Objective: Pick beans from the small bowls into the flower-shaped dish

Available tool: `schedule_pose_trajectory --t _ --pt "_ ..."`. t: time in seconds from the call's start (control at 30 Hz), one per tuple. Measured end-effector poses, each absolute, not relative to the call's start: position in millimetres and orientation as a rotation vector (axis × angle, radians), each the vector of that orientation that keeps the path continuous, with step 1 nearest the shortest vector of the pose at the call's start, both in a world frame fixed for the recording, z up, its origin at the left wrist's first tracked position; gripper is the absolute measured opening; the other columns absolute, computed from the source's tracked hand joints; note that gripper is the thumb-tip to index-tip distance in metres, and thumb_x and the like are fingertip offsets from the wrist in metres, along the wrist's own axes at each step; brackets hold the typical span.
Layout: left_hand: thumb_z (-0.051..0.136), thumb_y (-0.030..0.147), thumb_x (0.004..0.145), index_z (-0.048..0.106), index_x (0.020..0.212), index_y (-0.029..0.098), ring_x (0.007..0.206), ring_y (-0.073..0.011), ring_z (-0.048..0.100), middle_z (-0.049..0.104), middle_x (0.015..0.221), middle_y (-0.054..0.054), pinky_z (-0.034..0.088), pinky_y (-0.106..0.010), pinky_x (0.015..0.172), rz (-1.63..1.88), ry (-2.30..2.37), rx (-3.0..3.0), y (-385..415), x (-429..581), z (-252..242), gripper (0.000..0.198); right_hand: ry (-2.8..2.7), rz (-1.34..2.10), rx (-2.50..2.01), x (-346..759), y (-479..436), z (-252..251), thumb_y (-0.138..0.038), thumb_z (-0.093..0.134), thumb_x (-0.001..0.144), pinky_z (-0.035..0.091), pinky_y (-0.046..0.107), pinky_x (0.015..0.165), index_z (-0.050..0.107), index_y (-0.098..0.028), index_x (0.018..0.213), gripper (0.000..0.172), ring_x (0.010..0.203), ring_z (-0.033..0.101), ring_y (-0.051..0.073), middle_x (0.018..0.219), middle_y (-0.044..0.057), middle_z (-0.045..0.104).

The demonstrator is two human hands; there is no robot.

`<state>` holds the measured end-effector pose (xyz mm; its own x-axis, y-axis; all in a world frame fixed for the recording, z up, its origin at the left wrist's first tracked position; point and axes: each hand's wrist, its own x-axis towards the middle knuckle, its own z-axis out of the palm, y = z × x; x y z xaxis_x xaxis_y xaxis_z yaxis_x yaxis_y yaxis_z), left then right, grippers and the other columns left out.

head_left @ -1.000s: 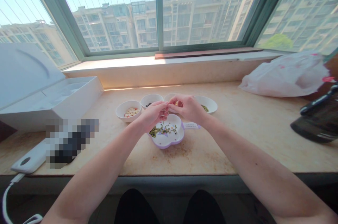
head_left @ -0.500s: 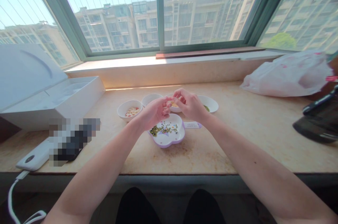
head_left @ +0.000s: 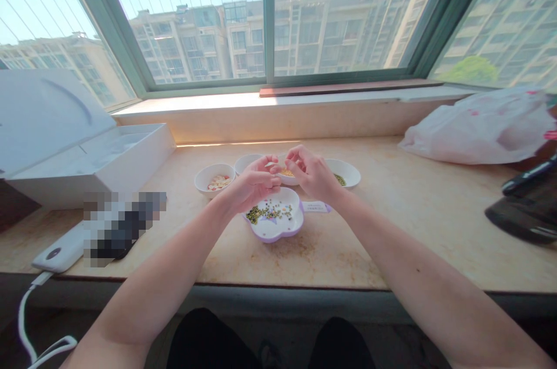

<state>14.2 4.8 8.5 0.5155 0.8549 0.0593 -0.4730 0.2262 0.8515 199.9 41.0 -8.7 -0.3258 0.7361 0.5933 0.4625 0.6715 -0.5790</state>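
Note:
My left hand (head_left: 255, 180) and my right hand (head_left: 311, 174) hover with curled fingers above a white flower-shaped dish with a lilac rim (head_left: 278, 233), their fingertips close together but apart. Dark green and yellowish seeds (head_left: 267, 212) lie in the dish. Whether either hand pinches a seed is too small to tell. Behind them stand a white bowl of pale slices with red bits (head_left: 203, 181), a white bowl (head_left: 247, 161) partly hidden by my left hand, a bowl of yellow grains (head_left: 290, 181), and a bowl of green seeds (head_left: 350, 173).
The items stand on a beige marble sill (head_left: 361, 241) below a window (head_left: 270, 21). To the left are an open white box (head_left: 87, 166), a white power bank (head_left: 56, 253) with its cable, and a pixelated object (head_left: 124, 224). To the right are a plastic bag (head_left: 478, 128) and a dark object (head_left: 528, 206).
My hands have drawn slightly apart, from fingertips nearly meeting to a small gap. The view has shifted a little, with the dish and bowls lying slightly further right.

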Motion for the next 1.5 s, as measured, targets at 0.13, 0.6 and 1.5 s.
schedule_pose_trajectory --t 0.13,0.6,1.5 --pt "0.061 -0.005 0.052 0.051 0.092 0.02 0.054 -0.0018 0.036 0.041 0.077 0.007 0.029 -0.018 0.052 0.974 0.467 0.954 3.7 13.8 10.6 0.048 -1.957 0.347 -0.947 202.2 43.3 -8.3 -0.034 0.052 0.094 0.043 0.029 0.064 0.056 -0.021 0.097 0.014 0.066 0.063 0.017 0.084 0.002 0.07" --pt "0.067 -0.005 0.056 0.052 0.093 0.02 0.055 -0.0018 0.038 0.042 0.076 0.008 0.03 -0.018 0.051 0.981 0.408 0.977 1.9 13.2 13.2 0.047 -1.923 0.283 -1.021 209.4 49.6 -7.7 -0.034 0.053 0.094 0.043 0.03 0.065 0.058 -0.021 0.095 0.014 0.067 0.062 0.018 0.084 0.003 0.071" --pt "0.05 0.003 0.084 0.07 0.09 0.021 0.082 -0.0149 0.058 0.064 0.098 -0.004 0.046 -0.027 0.076 1.267 1.156 2.082 26.3 8.4 -18.9 0.028 -1.834 0.325 -1.435 278.0 90.9 1.0 -0.036 0.054 0.081 0.04 0.03 0.06 0.068 -0.019 0.07 0.025 0.059 0.055 0.017 0.066 0.004 0.068"
